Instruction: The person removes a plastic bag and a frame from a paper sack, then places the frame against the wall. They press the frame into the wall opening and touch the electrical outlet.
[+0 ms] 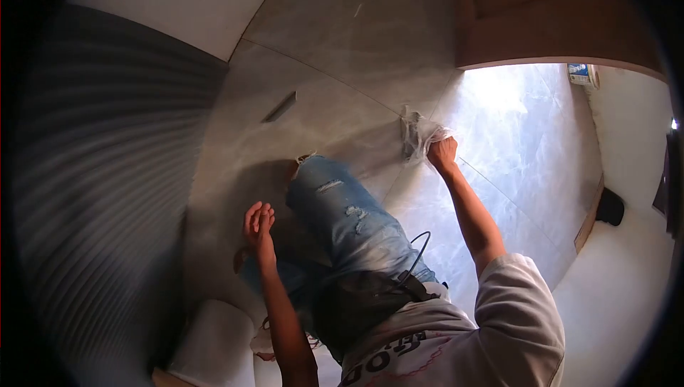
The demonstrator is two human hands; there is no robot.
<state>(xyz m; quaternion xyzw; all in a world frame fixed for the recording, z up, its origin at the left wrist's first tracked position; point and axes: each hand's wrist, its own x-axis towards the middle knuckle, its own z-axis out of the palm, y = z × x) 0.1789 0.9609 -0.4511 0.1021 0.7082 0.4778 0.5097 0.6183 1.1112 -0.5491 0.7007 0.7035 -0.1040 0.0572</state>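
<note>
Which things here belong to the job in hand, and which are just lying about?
In the job, apparently:
whitish wad
right hand gripping it
tiled floor

Lying about, seemingly:
thin strip
black object
blue-labelled container

Large dark letters [390, 356] on the front of the light T-shirt [456, 341] appear to read "GOD" (the fabric creases there, so the reading is not certain). Beside them runs a line of smaller lettering [417, 337] that seems to begin "REL", its remaining characters lost to folds and blur. At the upper right, a pale container [594, 77] bears a blue-and-white label [579, 73] (far too small to make out), so whatever words, brand or numbers it may carry cannot be read.
</note>
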